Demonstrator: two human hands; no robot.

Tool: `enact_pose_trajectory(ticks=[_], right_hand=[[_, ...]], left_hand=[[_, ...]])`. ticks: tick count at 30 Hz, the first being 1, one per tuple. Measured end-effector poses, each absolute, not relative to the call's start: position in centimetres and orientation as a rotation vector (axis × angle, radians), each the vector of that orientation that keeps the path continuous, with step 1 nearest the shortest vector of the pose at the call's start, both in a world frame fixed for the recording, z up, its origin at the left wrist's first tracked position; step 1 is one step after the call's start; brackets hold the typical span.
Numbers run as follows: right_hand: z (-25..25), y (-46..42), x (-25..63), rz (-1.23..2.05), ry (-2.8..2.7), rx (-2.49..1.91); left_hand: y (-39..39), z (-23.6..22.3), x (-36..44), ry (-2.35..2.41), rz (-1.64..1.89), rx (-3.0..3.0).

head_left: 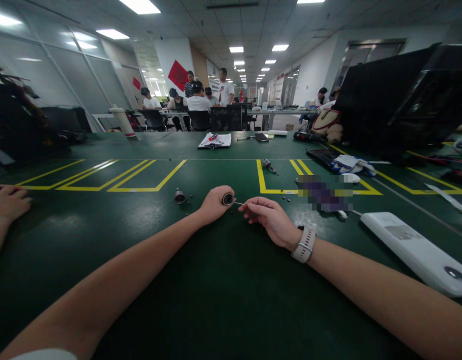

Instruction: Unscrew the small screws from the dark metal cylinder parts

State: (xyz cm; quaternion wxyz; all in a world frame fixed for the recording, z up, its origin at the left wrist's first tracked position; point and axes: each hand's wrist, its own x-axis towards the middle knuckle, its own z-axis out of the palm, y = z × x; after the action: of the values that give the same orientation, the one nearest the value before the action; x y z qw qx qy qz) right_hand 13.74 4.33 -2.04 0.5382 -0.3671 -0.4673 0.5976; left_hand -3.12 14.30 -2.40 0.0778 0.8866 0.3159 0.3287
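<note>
My left hand (214, 206) is closed around a round metal part (226, 199), whose dark hollow end faces me. My right hand (264, 216), with a pale watch on the wrist, pinches a thin metal rod (238, 203). The rod points left and its far end meets the side of the round part or lies just by it; I cannot tell which. Left of my hands a dark metal cone-shaped part (179, 196) stands on the green table (231, 280). Several tiny dark pieces lie scattered near both hands. Beyond them rests a small metal part with a thin tip (269, 166).
Another person's hand (9, 204) rests at the left edge. To the right lie a white power bank (414, 250) with a cable, a blurred-out item (324, 194) and gloves (353, 165). A clipboard (214, 141), a phone (262, 137) and a bottle (122, 121) are farther back.
</note>
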Motion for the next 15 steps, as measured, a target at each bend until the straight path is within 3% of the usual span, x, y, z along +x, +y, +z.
enact_pose_trajectory(ticks=[6, 15], right_hand=[[-1.80, 4.42, 13.96, 1.465, -1.061, -0.820], [-1.75, 4.28, 13.49, 1.424, -0.976, -0.840]], left_hand=[[14.30, -2.37, -3.13, 0.842, 1.013, 2.542], [14.67, -2.67, -3.04, 0.967, 0.837, 2.821]])
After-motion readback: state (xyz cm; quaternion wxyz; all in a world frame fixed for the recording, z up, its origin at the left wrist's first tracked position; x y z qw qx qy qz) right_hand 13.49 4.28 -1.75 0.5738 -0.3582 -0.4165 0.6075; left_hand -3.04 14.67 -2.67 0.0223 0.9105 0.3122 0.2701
